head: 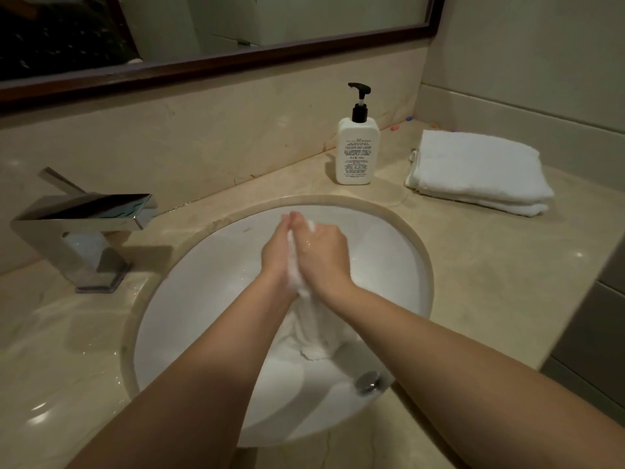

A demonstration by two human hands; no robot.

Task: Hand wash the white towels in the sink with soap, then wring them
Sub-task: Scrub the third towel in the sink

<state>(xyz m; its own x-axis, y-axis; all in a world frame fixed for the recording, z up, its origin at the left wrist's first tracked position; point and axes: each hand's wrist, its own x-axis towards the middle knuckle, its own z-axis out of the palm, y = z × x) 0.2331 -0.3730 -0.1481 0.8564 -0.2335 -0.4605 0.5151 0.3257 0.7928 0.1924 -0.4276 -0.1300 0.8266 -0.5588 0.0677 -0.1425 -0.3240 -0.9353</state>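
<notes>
Head view: the only view, looking down over a round sink set in a beige stone counter.
Wet towel (306,328): white, bunched into a rope between two palms at mid-frame; its long axis runs from the fingertips down toward the lower middle of the frame, and its loose end hangs into the basin, just up-left of the drain plug (368,381).
Left hand (278,253): pressed flat against the towel's left side, fingers nearly straight and pointing to the top of the frame.
Right hand (323,253): pressed on the towel's right side, fingers folded over a white tuft at the top; the grip is close, holding the towel.
Sink (399,252): white bowl, centre of frame; both forearms reach in from the bottom edge.
Soap bottle (356,150): white with black pump, upright on the counter, above the sink's rim, upper middle.
Folded towels (480,170): white stack on the counter, upper right, just beside the bottle.
Faucet (84,225): square chrome, left of the sink, spout pointing right.
Mirror (216,42): dark-framed, across the top.
</notes>
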